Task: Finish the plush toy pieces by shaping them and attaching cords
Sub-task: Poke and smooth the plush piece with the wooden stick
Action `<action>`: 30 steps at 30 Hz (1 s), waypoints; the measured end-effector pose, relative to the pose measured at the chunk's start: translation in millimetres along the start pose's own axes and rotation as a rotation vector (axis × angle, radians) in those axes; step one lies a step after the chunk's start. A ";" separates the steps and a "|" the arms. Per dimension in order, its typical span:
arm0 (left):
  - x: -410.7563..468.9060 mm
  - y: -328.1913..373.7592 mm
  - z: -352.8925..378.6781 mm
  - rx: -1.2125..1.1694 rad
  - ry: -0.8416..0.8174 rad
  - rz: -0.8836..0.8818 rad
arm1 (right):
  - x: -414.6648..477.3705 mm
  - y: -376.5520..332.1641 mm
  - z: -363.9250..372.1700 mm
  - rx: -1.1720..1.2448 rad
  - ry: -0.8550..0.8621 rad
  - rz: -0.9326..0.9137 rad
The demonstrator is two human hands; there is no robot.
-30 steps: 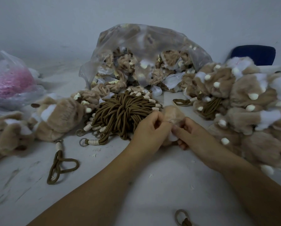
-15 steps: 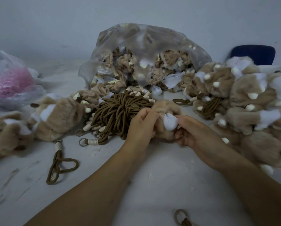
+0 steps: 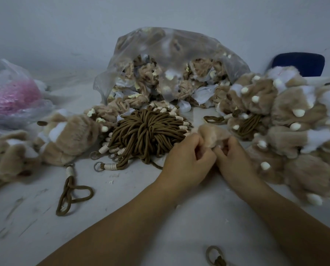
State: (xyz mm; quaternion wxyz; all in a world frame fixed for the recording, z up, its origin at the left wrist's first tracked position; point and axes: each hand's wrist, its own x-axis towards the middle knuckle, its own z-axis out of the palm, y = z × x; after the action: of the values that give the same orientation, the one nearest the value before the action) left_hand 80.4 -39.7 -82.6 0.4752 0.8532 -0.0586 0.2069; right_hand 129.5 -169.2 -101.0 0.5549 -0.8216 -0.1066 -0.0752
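Observation:
A small tan plush piece [image 3: 213, 136] is held over the white table [image 3: 122, 217] between both hands. My left hand [image 3: 187, 160] pinches its near left edge with curled fingers. My right hand [image 3: 235, 160] grips its lower right edge, fingers curled under it. Just behind my left hand lies a bundle of brown cords [image 3: 146, 135] with cream wrapped ends and metal rings. A single brown cord [image 3: 72, 191] lies loose to the left.
A clear bag of unshaped plush pieces [image 3: 171, 68] stands at the back. Finished tan plush toys are heaped at right [image 3: 294, 127] and lie at left [image 3: 64, 137]. A bag with pink stuff [image 3: 12, 95] sits far left. A ringed cord end [image 3: 215, 256] lies near the front edge.
The plush piece has been turned in my hands; its white patch no longer shows, and both hands have closed in on its near edge.

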 end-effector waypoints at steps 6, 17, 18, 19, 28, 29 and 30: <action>-0.9 2.8 1.7 0.038 -0.050 0.089 | -3.4 -4.6 -2.5 -0.143 0.119 -0.053; 3.6 4.7 -6.0 -0.459 -0.042 -0.212 | -4.2 -6.4 -2.9 0.201 -0.104 -0.013; 5.5 6.0 -9.3 -0.537 -0.024 -0.262 | -4.3 -6.4 -2.1 0.243 -0.172 -0.027; 6.8 7.2 -12.9 -0.595 -0.018 -0.297 | -4.1 -6.2 -1.2 0.251 -0.219 -0.037; -5.2 7.4 -0.7 0.026 -0.141 0.062 | -1.2 -2.4 -4.6 0.164 -0.107 0.055; -6.3 7.8 0.3 0.048 -0.148 0.091 | -1.9 -3.9 -5.8 0.140 -0.097 0.055; -6.9 8.4 1.1 0.052 -0.155 0.109 | -1.8 -5.9 -6.6 0.112 -0.092 0.047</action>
State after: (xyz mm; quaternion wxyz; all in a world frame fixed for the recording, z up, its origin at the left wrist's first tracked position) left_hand 72.0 -45.9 -79.4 0.4351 0.8742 -0.1363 0.1672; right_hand 126.2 -173.3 -93.7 0.5962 -0.7941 -0.1165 -0.0183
